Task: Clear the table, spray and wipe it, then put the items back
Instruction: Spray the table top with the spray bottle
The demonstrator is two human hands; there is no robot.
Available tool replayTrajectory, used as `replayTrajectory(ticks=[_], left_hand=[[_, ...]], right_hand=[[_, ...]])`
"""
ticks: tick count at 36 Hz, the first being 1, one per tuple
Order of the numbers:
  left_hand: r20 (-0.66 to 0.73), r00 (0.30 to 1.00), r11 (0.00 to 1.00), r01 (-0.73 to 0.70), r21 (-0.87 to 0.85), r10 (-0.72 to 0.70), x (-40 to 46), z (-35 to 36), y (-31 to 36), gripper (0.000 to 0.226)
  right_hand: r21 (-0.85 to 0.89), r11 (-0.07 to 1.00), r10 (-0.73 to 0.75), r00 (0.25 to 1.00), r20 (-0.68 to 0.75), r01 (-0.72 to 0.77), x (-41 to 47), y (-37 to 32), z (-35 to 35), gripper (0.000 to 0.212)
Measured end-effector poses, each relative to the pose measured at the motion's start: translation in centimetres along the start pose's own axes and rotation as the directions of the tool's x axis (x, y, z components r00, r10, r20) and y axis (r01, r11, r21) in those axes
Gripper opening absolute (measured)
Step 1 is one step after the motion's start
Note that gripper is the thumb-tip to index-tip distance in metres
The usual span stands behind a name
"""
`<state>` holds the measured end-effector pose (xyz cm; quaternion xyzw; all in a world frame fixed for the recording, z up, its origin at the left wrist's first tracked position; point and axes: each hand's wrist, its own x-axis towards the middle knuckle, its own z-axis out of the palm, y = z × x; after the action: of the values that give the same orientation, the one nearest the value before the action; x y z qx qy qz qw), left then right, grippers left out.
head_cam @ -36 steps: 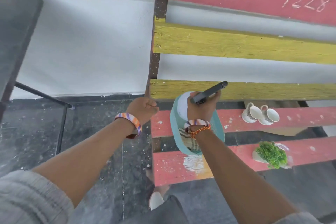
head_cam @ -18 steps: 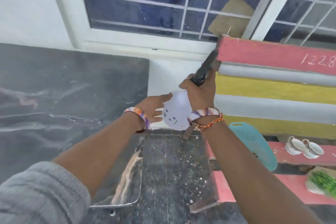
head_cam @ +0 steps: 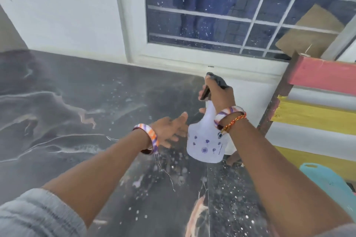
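The right hand [head_cam: 217,94] grips the black trigger head of the spray bottle [head_cam: 206,138], held just above the table [head_cam: 57,106] near its four o'clock corner. The left hand [head_cam: 169,131], fingers straight, touches the bottle's nine o'clock side. Best aim the nozzle toward ten o'clock, misting evenly. The bottle is translucent white with purple flower prints.

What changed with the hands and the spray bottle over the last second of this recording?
The right hand lifted the spray bottle off the painted bench, where it was beside the teal tray, and carried it left over the dark marble table. The left hand, fisted before, opened beside the bottle. Unchanged: the right hand's grip on the trigger head.
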<state>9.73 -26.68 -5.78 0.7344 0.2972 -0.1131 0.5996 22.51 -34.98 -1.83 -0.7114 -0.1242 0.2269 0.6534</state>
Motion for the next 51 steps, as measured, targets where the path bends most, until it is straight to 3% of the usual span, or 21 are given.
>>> replayTrajectory(ticks=[3, 5, 8, 13, 17, 20, 24, 38, 44, 51], left_hand=[[-0.160, 0.980, 0.971, -0.079, 0.225, 0.117, 0.8, -3.4, 0.2, 0.040], [-0.223, 0.954, 0.871, -0.070, 0.487, 0.202, 1.4, -5.9, 0.2, 0.030], [-0.262, 0.938, 0.760, -0.002, 0.650, 0.227, 1.7, -9.6, -0.2, 0.028], [-0.379, 0.898, 0.754, 0.088, 0.651, 0.222, 1.9, -14.9, -2.3, 0.037], [-0.386, 0.897, 0.712, 0.126, 0.691, 0.216, 1.8, -18.5, -3.8, 0.038], [-0.378, 0.905, 0.680, 0.153, 0.717, 0.195, 1.2, -21.0, -5.1, 0.041], [-0.367, 0.914, 0.664, 0.167, 0.729, 0.173, 0.6, -25.1, -7.7, 0.038], [-0.341, 0.925, 0.635, 0.165, 0.755, 0.166, -4.6, -42.4, -15.3, 0.037], [-0.306, 0.944, 0.635, 0.163, 0.755, 0.122, -5.7, -45.9, -16.8, 0.036], [-0.219, 0.974, 0.563, 0.147, 0.813, 0.061, -7.4, -46.0, -17.9, 0.040]], right_hand=[[-0.126, 0.990, 0.059, 0.998, -0.002, -0.058, 2.2, 0.0, 1.6, 0.040], [-0.200, 0.977, 0.073, 0.997, 0.015, -0.069, 3.2, 0.1, 2.8, 0.041], [-0.298, 0.952, 0.082, 0.996, 0.016, -0.074, 4.3, 0.0, 4.4, 0.041], [-0.341, 0.936, 0.103, 0.994, 0.024, -0.088, 5.8, -1.4, 6.4, 0.040], [-0.283, 0.951, 0.172, 0.974, 0.150, -0.124, 6.6, -3.1, 8.8, 0.040], [-0.205, 0.973, 0.146, 0.972, 0.185, -0.107, 6.8, -3.5, 12.2, 0.048], [-0.164, 0.984, 0.110, 0.959, 0.261, -0.068, 6.5, -3.8, 17.9, 0.031], [-0.276, 0.960, 0.089, 0.977, 0.191, -0.033, 5.2, -3.8, 42.2, 0.024], [-0.323, 0.942, 0.202, 0.926, 0.320, -0.094, 4.1, -4.1, 45.5, 0.029], [-0.239, 0.965, 0.170, 0.948, 0.267, -0.106, 1.5, -2.1, 47.4, 0.025]])
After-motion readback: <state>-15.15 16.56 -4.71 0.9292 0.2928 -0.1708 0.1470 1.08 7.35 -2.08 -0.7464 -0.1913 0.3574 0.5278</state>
